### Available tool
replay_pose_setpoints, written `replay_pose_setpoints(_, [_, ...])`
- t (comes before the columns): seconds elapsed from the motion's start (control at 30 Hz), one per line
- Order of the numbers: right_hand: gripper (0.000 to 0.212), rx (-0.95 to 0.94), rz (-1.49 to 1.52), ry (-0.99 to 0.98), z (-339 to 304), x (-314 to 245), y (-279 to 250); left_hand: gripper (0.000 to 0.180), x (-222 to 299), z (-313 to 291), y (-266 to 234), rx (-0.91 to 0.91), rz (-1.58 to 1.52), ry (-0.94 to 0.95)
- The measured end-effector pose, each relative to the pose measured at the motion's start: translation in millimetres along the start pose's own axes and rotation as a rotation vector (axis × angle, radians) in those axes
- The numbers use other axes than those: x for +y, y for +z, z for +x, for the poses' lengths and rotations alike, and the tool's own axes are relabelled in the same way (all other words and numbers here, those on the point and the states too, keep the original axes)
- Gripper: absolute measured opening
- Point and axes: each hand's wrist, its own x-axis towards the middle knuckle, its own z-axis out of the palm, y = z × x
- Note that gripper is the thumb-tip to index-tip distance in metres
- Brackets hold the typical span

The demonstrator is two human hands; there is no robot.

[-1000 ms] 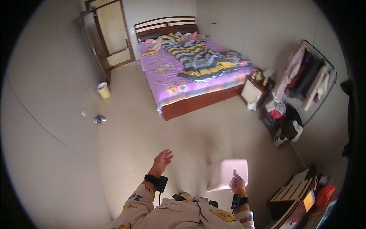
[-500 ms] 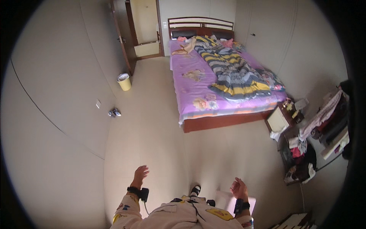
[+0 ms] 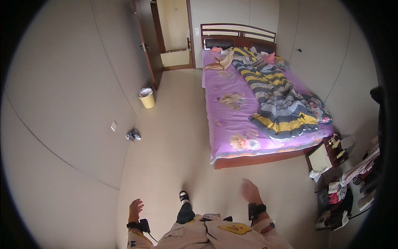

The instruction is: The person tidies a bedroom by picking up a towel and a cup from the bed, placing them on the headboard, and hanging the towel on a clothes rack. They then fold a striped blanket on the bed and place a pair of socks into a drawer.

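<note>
Both hands out low in the frame, and neither has hold of anything! Left hand, lower left: fingers loosely parted, the shoes nearest, well above it. Right hand, lower centre: blurred, but it looks loosely unfolded, below the bed in the frame and apart from it. And there's the duvet, rumpled at upper right over the purple sheet. That duvet looks soft, bulky, fairly light, likely to sag; its near striped edge should give the surest grip. The sheet seems thin and floppy, best pinched along its hanging border.
</note>
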Motion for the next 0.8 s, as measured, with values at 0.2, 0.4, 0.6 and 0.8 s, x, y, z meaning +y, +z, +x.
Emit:
replay_pose_setpoints(0.2, [0.019, -0.016, 0.144, 0.036, 125.0, -13.4, 86.4, 0.039, 153.2, 135.3, 27.1, -0.014, -0.067, 0.126])
replay_pose_setpoints(0.4, [0.019, 0.153, 0.174, -0.056, 212.6, -69.4, 165.1, 0.037, 307.3, 248.2, 102.9, -0.208, -0.061, 0.286])
replay_pose_setpoints(0.6, [0.014, 0.259, 0.167, -0.087, 323.4, -103.1, 187.4, 0.038, 343.2, 339.4, 239.9, -0.482, 0.121, 0.143])
replay_pose_setpoints(0.8, [0.017, 0.302, 0.181, -0.060, 460.6, -157.7, 203.9, 0.046, 407.1, 386.6, 360.5, -0.613, 0.156, 0.007])
